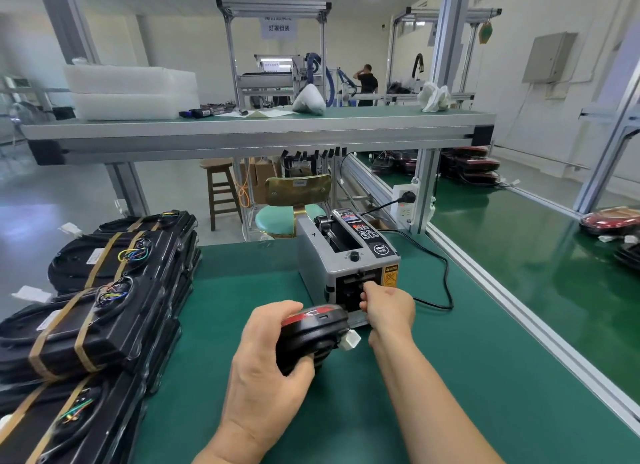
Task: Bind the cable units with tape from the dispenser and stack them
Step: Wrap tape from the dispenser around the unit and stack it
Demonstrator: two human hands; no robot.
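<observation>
While left hand grips cable unit, right hand curled at dispenser outlet

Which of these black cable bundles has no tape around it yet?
The cable unit in the left hand, in front of the dispenser. No tan band shows on it; the stacked units on the left each wear two.

Gripped in left hand, black red-faced cable unit, tilted, just before grey tape dispenser, with tape-bound units stacked left of grip.
</observation>
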